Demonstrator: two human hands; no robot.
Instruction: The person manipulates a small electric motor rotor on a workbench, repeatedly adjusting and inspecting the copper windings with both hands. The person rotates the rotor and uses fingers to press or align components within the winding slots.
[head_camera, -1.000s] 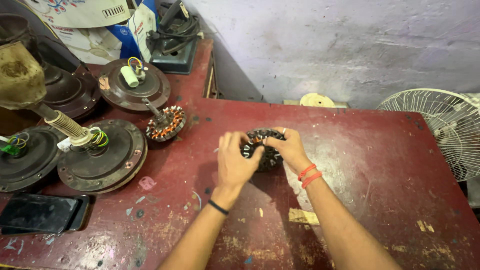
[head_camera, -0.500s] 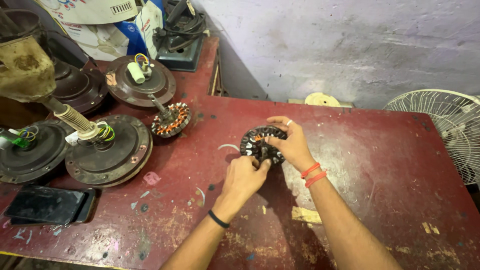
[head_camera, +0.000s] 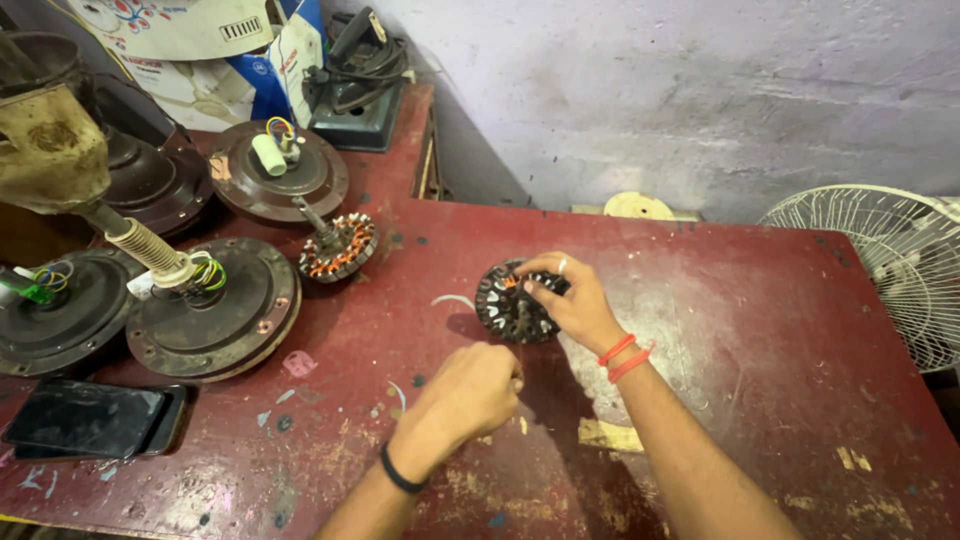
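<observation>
Head view, looking down on a worn red table (head_camera: 760, 330). Right hand (head_camera: 572, 302) set on a dark, bare fan-motor stator (head_camera: 510, 308) near the middle of the table, tilted up on its edge and leaning towards that hand. Thumb and fingertips (head_camera: 530, 287) clamped over the upper rim, with a hint of copper showing in the slots just under them. Red thread bands (head_camera: 626, 356) on that wrist.

Left hand (head_camera: 465, 392) apart from the stator, nearer the body and low over the table, fingers curled together into a loose fist. Cannot tell whether anything thin is pinched inside it. Black wristband (head_camera: 400, 470) below it.

Judged from this: a stripping or slot-clearing step on the stator, one hand steadying, the other drawn back from it. For a next move, probably a firm hold on the rim to stop the stator rolling, and a fresh, fine pinch at a slot close beside the steadying fingers without knocking them.

Elsewhere: small white curved strip (head_camera: 452, 299) lying just left of the stator. Second stator with copper windings (head_camera: 338, 248) on its shaft, well apart to the left. Round fan motor housings (head_camera: 215, 305) at the left edge, one with coloured wires. Dark phone (head_camera: 95, 418) flat at the near left corner. White fan grille (head_camera: 890, 260) beyond the right edge of the table.
</observation>
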